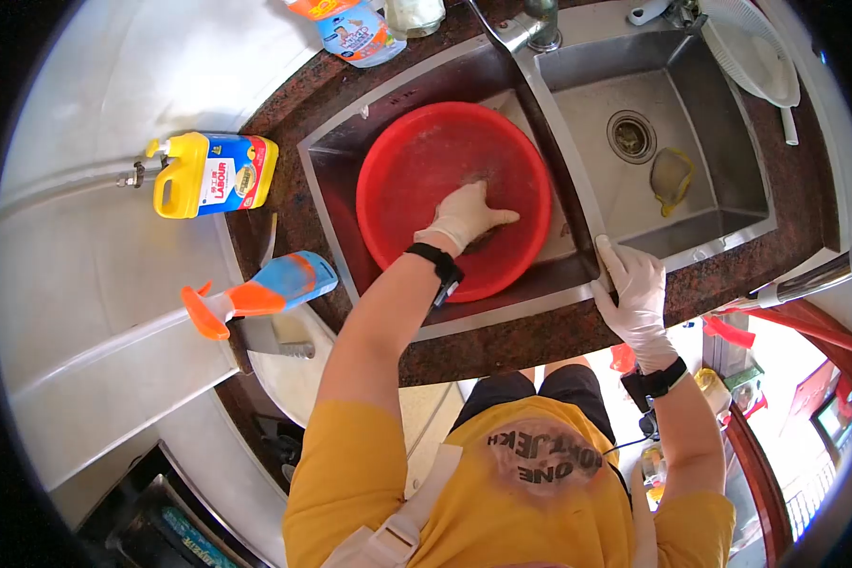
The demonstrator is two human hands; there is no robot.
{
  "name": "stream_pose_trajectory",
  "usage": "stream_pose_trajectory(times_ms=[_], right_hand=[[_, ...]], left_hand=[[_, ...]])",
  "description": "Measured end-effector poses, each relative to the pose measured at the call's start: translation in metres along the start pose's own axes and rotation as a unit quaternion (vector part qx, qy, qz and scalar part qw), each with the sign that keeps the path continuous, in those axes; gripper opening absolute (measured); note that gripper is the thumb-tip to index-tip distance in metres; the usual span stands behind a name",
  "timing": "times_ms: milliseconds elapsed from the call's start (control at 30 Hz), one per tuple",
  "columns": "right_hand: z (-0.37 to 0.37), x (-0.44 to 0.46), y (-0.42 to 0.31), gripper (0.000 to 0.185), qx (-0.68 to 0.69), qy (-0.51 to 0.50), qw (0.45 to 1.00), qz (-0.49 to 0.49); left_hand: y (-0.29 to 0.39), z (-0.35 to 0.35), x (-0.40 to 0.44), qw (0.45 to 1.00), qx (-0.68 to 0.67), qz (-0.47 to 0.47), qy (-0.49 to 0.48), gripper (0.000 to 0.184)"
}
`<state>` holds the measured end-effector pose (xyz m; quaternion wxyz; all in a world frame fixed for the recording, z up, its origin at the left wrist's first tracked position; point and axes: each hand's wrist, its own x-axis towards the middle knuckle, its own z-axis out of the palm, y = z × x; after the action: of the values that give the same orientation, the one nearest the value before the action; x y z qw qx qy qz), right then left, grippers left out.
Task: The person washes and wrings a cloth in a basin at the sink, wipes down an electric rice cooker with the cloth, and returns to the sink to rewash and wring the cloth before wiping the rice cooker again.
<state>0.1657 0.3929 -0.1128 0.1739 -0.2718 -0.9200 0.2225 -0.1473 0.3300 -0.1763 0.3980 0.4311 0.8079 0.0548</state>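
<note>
My left hand (467, 217), in a pale glove, is down inside a red plastic basin (402, 151). Its fingers are bent toward the basin's bottom and something darkish shows under the palm, too hidden to name. The basin sits in the left bowl of a steel double sink (573, 170). My right hand (634, 293), gloved too, rests on the sink's front rim near the divider, fingers stretched out and holding nothing. In the right bowl, a small yellow-edged mesh item (672, 180) lies beside the drain (631, 136).
A yellow detergent jug (220, 176) and an orange-and-blue spray bottle (275, 286) are at the left. Another cleaner bottle (358, 36) and a faucet (542, 24) stand behind the sink. A white strainer (753, 52) occupies the back right corner. Brown stone counter (502, 346) borders the front.
</note>
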Motion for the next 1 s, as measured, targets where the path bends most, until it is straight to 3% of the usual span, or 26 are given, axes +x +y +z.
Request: stream_pose_trajectory(times_ms=[67,100,233,267,300,333,400,433,500,533,600,633,733,767,800,867,967,1000], right_hand=[[0.001,-0.001,0.003,0.064,0.003,0.001,1.0,-0.002],[0.002,-0.002,0.004,0.065,0.01,-0.006,1.0,0.002],[0.002,-0.005,0.003,0.065,-0.008,-0.009,1.0,0.009],[0.002,-0.005,0.002,0.065,-0.006,-0.01,1.0,0.011],[0.002,-0.006,0.002,0.065,0.002,-0.011,1.0,0.015],[0.002,-0.006,0.003,0.065,0.009,-0.01,1.0,0.018],[0.004,-0.007,0.004,0.065,0.005,-0.019,1.0,0.024],[0.004,-0.007,0.005,0.065,0.0,-0.028,0.999,0.029],[0.004,-0.008,0.007,0.064,0.004,-0.026,0.999,0.03],[0.006,-0.009,0.007,0.064,0.011,-0.025,0.999,0.03],[0.006,-0.008,0.004,0.064,0.007,-0.018,1.0,0.024],[0.005,-0.007,0.004,0.063,0.0,-0.01,1.0,0.022],[0.004,-0.006,0.004,0.063,0.002,-0.019,0.999,0.027],[0.004,-0.006,0.004,0.063,0.0,-0.02,0.999,0.026],[0.005,-0.006,0.003,0.063,0.003,-0.016,1.0,0.025],[0.005,-0.005,0.004,0.063,0.005,-0.011,1.0,0.024],[0.005,-0.007,0.005,0.064,0.006,-0.017,0.999,0.031],[0.003,-0.006,0.004,0.063,0.004,-0.016,0.999,0.03]], left_hand=[[-0.002,0.019,0.007,0.995,0.094,-0.033,-0.016,0.081],[-0.019,0.039,0.008,0.979,0.152,0.053,0.123,0.077],[-0.064,0.048,0.031,0.976,0.141,0.032,0.164,0.058],[-0.1,0.063,0.054,0.989,-0.102,-0.008,0.103,0.049],[-0.122,0.071,0.065,0.939,-0.339,-0.05,0.037,0.041],[-0.104,0.054,0.049,0.939,-0.338,-0.051,0.036,0.041],[-0.038,0.002,0.002,0.885,-0.434,-0.154,-0.07,0.025],[-0.042,-0.004,0.004,0.885,-0.434,-0.152,-0.07,0.025],[-0.052,-0.015,0.012,0.882,-0.444,-0.026,-0.155,0.015],[-0.054,-0.014,0.013,0.883,-0.443,-0.028,-0.155,0.015],[-0.058,-0.012,0.015,0.921,-0.36,-0.113,0.092,0.021],[-0.061,-0.018,0.016,0.961,-0.219,-0.121,0.118,0.038],[-0.06,-0.004,0.026,0.958,-0.158,-0.2,0.131,0.051],[-0.059,0.0,0.023,0.968,-0.172,-0.179,0.043,0.054],[-0.062,0.004,0.019,0.967,-0.173,-0.18,0.043,0.054],[-0.074,0.014,0.016,0.935,-0.326,-0.137,0.008,0.051],[-0.086,0.02,0.018,0.843,-0.531,-0.067,-0.047,0.047],[-0.085,0.015,0.014,0.844,-0.529,-0.069,-0.047,0.047]])
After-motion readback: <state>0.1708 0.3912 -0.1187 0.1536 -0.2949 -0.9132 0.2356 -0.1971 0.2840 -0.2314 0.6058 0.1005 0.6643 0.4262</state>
